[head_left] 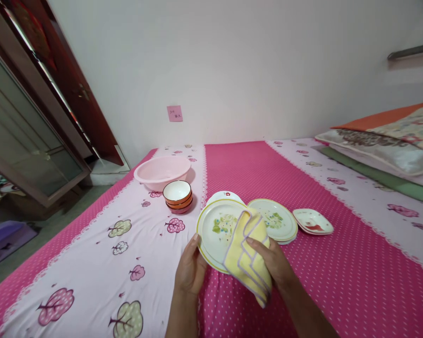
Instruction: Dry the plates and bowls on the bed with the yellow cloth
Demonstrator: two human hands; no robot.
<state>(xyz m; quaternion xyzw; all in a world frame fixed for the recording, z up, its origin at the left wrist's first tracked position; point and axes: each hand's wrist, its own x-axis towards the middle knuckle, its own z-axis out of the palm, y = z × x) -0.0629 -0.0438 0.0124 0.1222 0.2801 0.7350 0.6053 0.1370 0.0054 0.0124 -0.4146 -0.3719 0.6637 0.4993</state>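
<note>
My left hand (pixel 191 265) grips the left rim of a round white plate (pixel 211 237) with a yellow edge and green floral print, tilted up above the bed. In my right hand (pixel 273 260) is a yellow cloth (pixel 246 249) with purple lines, its folds lying over the plate's right side. Just behind, a white plate with a red flower (pixel 227 194) is partly covered by the held one. Right of it rests a similar floral plate (pixel 280 220) on top of other plates. Farther right lie small squarish dishes (pixel 313 221), one stacked on another.
A stack of orange-brown bowls (pixel 178 195) stands left of the plates, with a pink basin (pixel 162 170) behind it. Pillows (pixel 384 145) are piled at the right on the bed (pixel 239 164). A wall (pixel 232 70) closes the far side; a purple box (pixel 9 241) is on the floor.
</note>
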